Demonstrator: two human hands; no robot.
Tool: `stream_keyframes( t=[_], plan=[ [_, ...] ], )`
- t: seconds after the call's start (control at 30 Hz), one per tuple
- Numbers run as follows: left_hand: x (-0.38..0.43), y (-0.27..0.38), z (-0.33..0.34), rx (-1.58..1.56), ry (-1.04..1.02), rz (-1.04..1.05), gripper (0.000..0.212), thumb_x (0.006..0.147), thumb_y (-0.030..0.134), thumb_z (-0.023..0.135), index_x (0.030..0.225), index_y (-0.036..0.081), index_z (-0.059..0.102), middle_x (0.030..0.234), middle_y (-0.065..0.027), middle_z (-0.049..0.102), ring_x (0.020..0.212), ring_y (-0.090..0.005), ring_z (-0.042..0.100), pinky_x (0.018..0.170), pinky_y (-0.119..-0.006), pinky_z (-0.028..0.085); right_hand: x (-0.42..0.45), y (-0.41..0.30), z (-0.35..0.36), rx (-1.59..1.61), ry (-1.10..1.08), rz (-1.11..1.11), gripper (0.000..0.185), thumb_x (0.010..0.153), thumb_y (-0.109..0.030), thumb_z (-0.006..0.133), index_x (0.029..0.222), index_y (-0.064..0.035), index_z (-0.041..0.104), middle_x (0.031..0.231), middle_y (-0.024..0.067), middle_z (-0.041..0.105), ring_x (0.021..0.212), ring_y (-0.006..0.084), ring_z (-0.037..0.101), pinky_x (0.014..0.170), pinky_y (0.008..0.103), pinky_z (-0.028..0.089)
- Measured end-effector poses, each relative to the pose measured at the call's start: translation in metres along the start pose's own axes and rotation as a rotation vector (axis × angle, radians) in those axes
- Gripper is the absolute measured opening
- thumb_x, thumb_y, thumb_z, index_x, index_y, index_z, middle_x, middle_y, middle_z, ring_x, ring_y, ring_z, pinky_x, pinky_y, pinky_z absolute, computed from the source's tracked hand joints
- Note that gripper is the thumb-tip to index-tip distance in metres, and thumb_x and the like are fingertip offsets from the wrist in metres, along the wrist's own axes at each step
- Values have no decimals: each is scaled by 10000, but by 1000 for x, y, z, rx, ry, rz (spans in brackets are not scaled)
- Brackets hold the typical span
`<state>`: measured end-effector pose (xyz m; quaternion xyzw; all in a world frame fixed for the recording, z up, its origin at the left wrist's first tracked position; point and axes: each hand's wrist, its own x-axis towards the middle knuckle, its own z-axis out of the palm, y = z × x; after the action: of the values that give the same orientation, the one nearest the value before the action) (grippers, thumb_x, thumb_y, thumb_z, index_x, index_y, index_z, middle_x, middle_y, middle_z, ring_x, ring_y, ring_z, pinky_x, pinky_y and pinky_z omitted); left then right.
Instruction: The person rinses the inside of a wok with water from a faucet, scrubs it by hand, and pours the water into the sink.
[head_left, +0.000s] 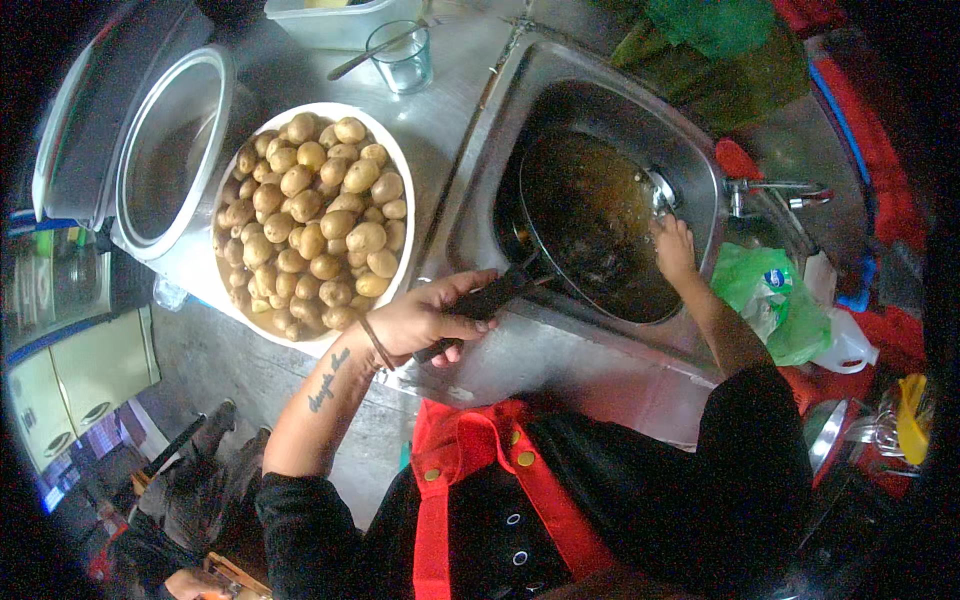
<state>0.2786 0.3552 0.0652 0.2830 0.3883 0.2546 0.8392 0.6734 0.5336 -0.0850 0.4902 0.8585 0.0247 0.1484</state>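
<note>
My left hand (427, 319) is wrapped around the black handle (491, 296) of a large frying pan. The round pan (592, 225) rests in a stainless steel sink (480, 217), dark inside, with what looks like murky liquid and small pale bits. Over the pan's right side, my right hand (676, 244) has its fingertips at a shiny metal piece (661, 191). Whether the fingers grip that piece is unclear. Left of the sink, a white tub (409, 225) holds many wet, unpeeled potatoes (311, 217) in cloudy water.
A steel-rimmed pot (127, 217) stands left of the tub. Behind are a glass with a utensil (401, 71) and a plastic container (330, 26). A tap (739, 199), green plastic bag (772, 300) and white jug (851, 345) lie right. Another person's hand (191, 583) shows lower left.
</note>
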Motion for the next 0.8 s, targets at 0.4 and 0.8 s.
stream_keyframes(
  t=[0.4, 0.8],
  plan=[
    [-4, 0, 5, -157, 61, -103, 566, 814, 52, 533, 1321, 104, 286, 872, 8, 550, 473, -24, 417, 355, -159, 328, 92, -24, 64, 315, 152, 236, 180, 749, -94, 519, 891, -66, 626, 978, 155, 568, 804, 307, 594, 686, 390, 502],
    [-3, 1, 4, 38, 2, -71, 626, 789, 84, 571, 1340, 138, 278, 670, 43, 497, 462, -29, 450, 363, -163, 352, 134, -77, 21, 250, 472, -232, 250, 740, -72, 507, 983, -117, 547, 984, 140, 497, 927, 330, 500, 779, 405, 435]
  ],
)
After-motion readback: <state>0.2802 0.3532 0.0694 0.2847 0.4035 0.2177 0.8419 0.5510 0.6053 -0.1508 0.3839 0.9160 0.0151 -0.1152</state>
